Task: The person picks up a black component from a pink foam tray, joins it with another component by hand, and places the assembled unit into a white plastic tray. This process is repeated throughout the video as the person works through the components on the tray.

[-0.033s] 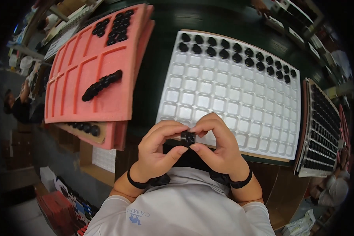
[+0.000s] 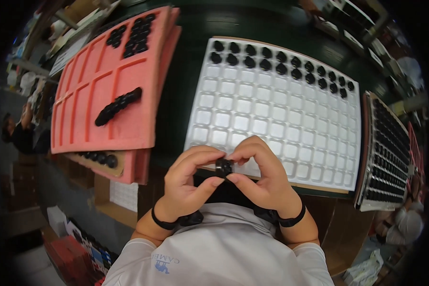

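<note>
Fingers point(image 2: 195, 158) of the left hand point(image 2: 182, 188) are pinched from the left on a small black part point(image 2: 224, 168), while thumb and forefinger of the right hand point(image 2: 270, 181) nip it from the other side. That part is held up in the lower middle of the frame, between the fingertips and just in front of the pale shirt point(image 2: 219, 243). Each wrist wears a dark band.

Beyond the hands, a white tray point(image 2: 252, 126) of square pockets takes up the centre and right of the picture, with black pieces point(image 2: 281, 63) sitting in two rows along its upper edge. Over in the upper left I see a pink foam tray point(image 2: 83, 126) lying on another, with a slanting line of black parts point(image 2: 118, 106) and tight clusters higher up. Near the right edge leans a tray packed with dark pieces point(image 2: 388, 159). Someone in dark clothes point(image 2: 24, 138) is at the far left.
</note>
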Demonstrator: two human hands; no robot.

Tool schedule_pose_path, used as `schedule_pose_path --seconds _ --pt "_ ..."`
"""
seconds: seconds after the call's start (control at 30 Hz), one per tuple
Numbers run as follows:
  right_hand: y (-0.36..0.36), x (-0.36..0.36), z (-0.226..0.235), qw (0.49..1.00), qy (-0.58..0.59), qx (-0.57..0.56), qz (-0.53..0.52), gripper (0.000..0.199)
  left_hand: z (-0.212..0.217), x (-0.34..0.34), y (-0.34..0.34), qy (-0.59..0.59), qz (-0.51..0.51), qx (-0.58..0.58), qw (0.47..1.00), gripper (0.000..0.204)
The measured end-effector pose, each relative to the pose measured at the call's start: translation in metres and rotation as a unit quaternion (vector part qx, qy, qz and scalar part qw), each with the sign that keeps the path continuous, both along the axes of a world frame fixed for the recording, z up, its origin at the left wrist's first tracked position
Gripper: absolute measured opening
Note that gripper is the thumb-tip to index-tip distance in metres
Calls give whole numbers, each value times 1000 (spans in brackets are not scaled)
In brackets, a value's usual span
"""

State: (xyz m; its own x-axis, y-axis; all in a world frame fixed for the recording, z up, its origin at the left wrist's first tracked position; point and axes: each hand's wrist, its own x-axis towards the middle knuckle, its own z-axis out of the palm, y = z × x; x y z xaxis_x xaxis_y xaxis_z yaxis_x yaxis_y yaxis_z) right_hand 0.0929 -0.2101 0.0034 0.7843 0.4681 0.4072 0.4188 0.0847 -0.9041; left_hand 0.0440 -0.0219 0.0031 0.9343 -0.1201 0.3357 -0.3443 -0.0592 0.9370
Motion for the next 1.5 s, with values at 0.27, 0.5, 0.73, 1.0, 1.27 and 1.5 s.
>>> schedule_pose_path --seconds 0.27,0.5,0.73,1.0,1.27,1.5 --pt "-87 39 24 957 -39 -255 -132 23 -16 15 -1 30 2 49 998 39" --pt "-231 134 4 819 33 -484 -308 20 -31 24 -1 60 -1 153 986 33" --pt "-299 195 -27 732 50 -538 -416 28 -35 21 0 71 11 153 986 31" --pt "-284 202 -37 720 63 -551 -418 30 -31 22 -3 69 7 177 982 29" --pt "-226 187 -25 746 -170 -515 -387 28 -26 20 2 68 23 154 986 24" --pt "-14 110 26 958 -125 -248 -72 24 -6 9 21 -24 -12 192 981 14"
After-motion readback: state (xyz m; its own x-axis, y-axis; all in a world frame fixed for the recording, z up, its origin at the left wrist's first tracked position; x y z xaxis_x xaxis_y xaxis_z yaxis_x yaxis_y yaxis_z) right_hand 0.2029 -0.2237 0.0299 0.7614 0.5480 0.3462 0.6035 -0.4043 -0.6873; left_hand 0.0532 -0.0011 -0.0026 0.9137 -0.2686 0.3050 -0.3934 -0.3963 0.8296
